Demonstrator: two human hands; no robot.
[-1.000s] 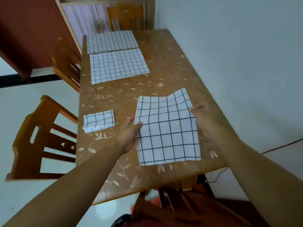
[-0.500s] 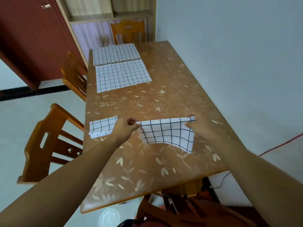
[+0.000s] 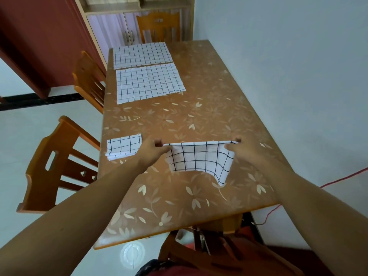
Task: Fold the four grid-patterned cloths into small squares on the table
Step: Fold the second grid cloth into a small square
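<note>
A white cloth with a black grid (image 3: pixel 199 160) hangs doubled over above the near middle of the table, its lower edge drooping at the right. My left hand (image 3: pixel 153 150) pinches its top left corner and my right hand (image 3: pixel 239 150) pinches its top right corner. A small folded grid cloth (image 3: pixel 123 146) lies just left of my left hand, near the table's left edge. Two grid cloths lie flat at the far left of the table, one (image 3: pixel 148 82) nearer and one (image 3: pixel 141 55) behind it.
The brown table (image 3: pixel 199 116) has a leaf pattern and stands against a white wall on the right. Wooden chairs stand at the left (image 3: pixel 55 166), further back left (image 3: pixel 89 80) and at the far end (image 3: pixel 159 26). A red cable (image 3: pixel 338 180) runs down the right.
One second ago the cloth lay open and flat in front of me. Both hands have since lifted it by its far edge, so that it hangs doubled.
</note>
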